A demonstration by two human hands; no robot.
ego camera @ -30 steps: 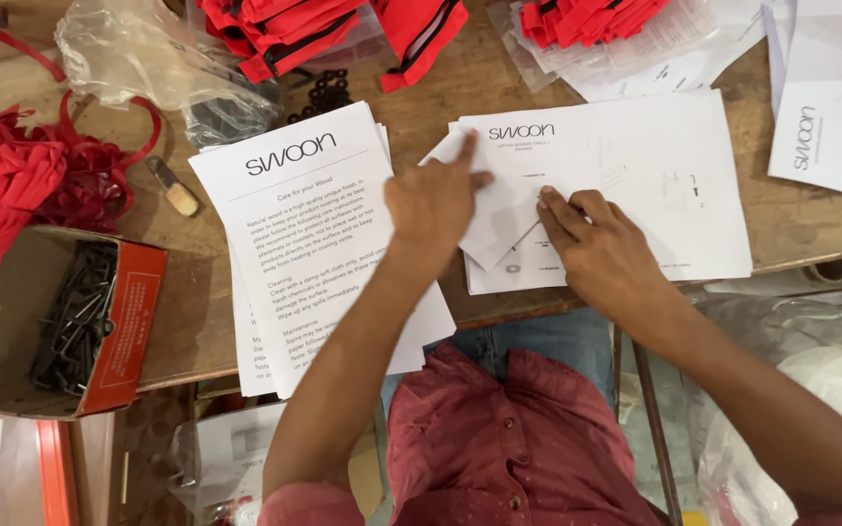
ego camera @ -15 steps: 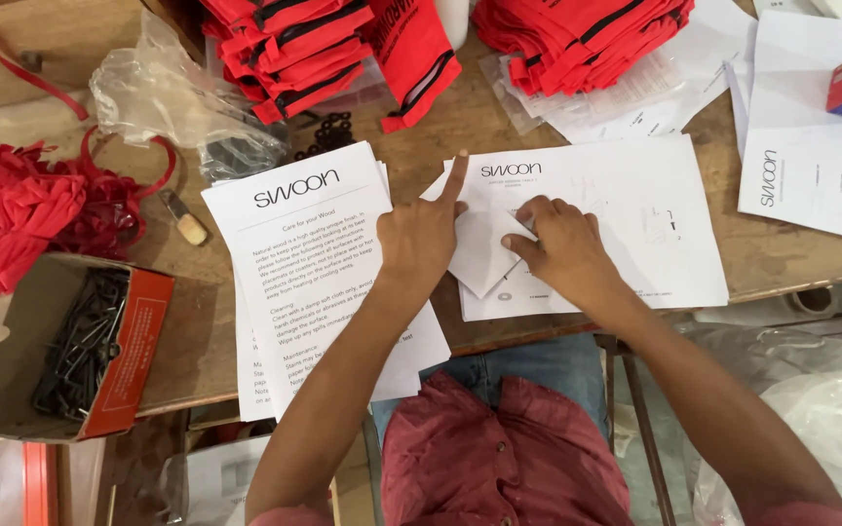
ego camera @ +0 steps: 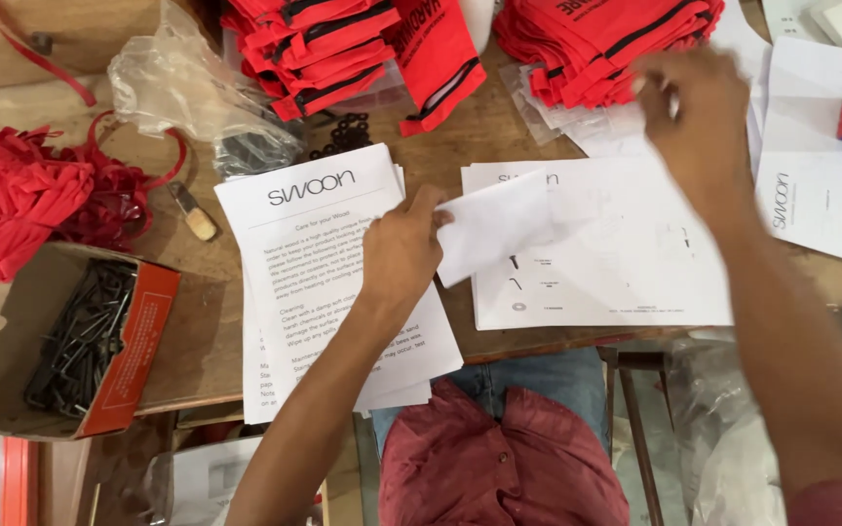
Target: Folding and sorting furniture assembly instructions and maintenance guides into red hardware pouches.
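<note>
Left hand [ego camera: 400, 255]: rested over printed sheet stack [ego camera: 328, 263], fingers clamped on folded white paper [ego camera: 494, 224], held just above diagram sheet [ego camera: 601, 248] on wooden table [ego camera: 197, 321]. Right hand [ego camera: 696, 109]: raised and blurred near red fabric stack [ego camera: 606, 39]; finger state not discernible. Cardboard box of hex keys [ego camera: 75, 341] at left edge, well apart from both hands.

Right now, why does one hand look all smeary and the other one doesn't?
In the head view, the right hand is motion-blurred near the red fabric bags, its fingers soft and streaky; the left hand is sharp, pinching a folded white paper that looks slightly soft; the black metal keys in the cardboard box stay crisp; lighting is even, with no strong glare.
</note>
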